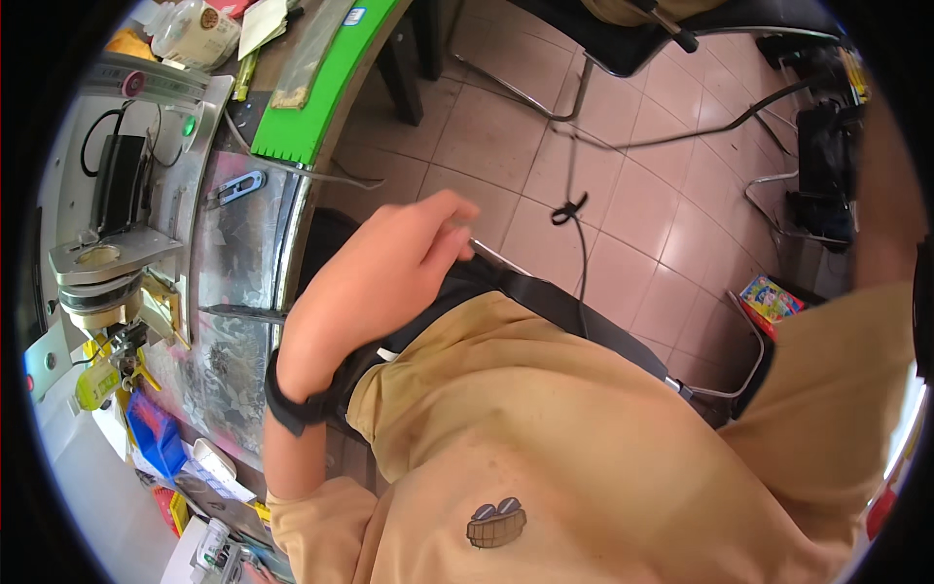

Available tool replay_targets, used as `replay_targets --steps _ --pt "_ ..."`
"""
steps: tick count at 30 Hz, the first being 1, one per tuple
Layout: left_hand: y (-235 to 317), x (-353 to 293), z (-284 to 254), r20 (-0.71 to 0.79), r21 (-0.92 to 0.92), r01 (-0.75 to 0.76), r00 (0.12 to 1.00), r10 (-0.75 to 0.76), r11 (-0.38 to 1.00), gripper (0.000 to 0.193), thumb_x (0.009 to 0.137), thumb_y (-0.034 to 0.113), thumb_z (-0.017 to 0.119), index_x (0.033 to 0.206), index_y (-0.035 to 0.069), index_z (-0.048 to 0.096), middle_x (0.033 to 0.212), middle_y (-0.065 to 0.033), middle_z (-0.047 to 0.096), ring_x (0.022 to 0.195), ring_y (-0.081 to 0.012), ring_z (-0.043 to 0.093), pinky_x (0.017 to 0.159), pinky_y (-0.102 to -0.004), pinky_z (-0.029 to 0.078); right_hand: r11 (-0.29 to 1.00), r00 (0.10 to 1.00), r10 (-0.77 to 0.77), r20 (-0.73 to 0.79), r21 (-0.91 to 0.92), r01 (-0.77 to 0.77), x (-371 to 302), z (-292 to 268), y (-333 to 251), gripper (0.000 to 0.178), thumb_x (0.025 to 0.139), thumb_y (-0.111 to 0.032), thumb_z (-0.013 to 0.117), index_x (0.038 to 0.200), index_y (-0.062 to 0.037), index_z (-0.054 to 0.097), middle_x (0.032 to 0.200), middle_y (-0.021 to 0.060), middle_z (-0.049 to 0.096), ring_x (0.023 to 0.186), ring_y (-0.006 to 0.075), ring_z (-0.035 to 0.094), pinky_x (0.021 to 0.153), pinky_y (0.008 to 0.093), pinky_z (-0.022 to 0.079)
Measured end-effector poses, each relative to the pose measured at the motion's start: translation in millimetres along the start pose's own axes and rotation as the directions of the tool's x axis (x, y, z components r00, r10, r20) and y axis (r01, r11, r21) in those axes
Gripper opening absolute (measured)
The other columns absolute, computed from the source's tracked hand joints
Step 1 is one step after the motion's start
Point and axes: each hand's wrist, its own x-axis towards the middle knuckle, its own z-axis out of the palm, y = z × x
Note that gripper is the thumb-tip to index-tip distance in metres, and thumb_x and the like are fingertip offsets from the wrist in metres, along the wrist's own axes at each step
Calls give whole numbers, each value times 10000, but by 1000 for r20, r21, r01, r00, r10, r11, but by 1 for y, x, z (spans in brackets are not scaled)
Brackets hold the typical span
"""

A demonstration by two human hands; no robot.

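My left hand (375,273) hovers over my lap beside the workbench edge, back of the hand up. Its fingers curl inward, with the fingertips near the thumb. The palm is hidden, so I cannot see whether anything is in it. A black band (292,397) circles that wrist. Nearest on the bench (229,268) lie small snips with a blue-grey handle (236,188) and a dark, thin, pointed tool (243,312) that juts past the edge. Raised along the right rim, my right arm (883,195) is blurred, and its hand is outside the picture.
A machine with a round metal part (102,294) stands at left. Beyond it are a green board (309,131), a white bottle (195,34) and a blue bin (154,433). Black chairs (623,44) and a dark cable (584,268) occupy the tiled floor; a colourful packet (771,299) is at right.
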Motion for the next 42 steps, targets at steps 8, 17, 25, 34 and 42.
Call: replay_targets --steps 8,17,25,34,42 --pt "-7 -131 -18 -259 -180 111 953 -156 977 191 938 -25 539 1103 -13 633 881 -104 700 794 -210 687 729 -335 524 740 954 -198 227 672 -7 -1 168 16 99 872 -129 736 942 -60 746 769 17 691 622 65 550 582 251 434" --pt "-61 -235 -5 -875 -192 236 398 -275 953 96 945 16 554 965 -1 646 854 -79 697 720 -140 641 702 -272 479 514 908 -417 -48 811 279 38 243 -91 144 816 -39 743 940 -113 735 608 -48 591 507 96 514 597 281 342" --pt "-107 -273 28 -943 -180 433 181 -281 883 51 867 39 660 917 49 658 825 -77 652 741 -265 583 698 -355 424 814 837 -542 73 293 502 60 321 -136 219 790 -108 758 1005 -112 717 644 -36 527 620 156 520 633 326 346" --pt "-130 -262 14 -923 -161 381 269 -276 910 94 824 38 706 898 62 652 822 -59 637 776 -252 566 713 -348 400 837 851 -490 189 -170 520 72 342 -156 408 804 -191 732 1207 -131 706 717 -23 452 729 161 481 695 363 344" --pt "-135 -244 -2 -945 -33 475 273 -183 879 111 810 54 722 896 69 653 809 -45 579 763 -251 550 678 -358 388 837 854 -484 191 -183 515 70 342 -156 448 775 -184 730 1220 -137 707 708 -18 431 706 155 480 671 351 333"
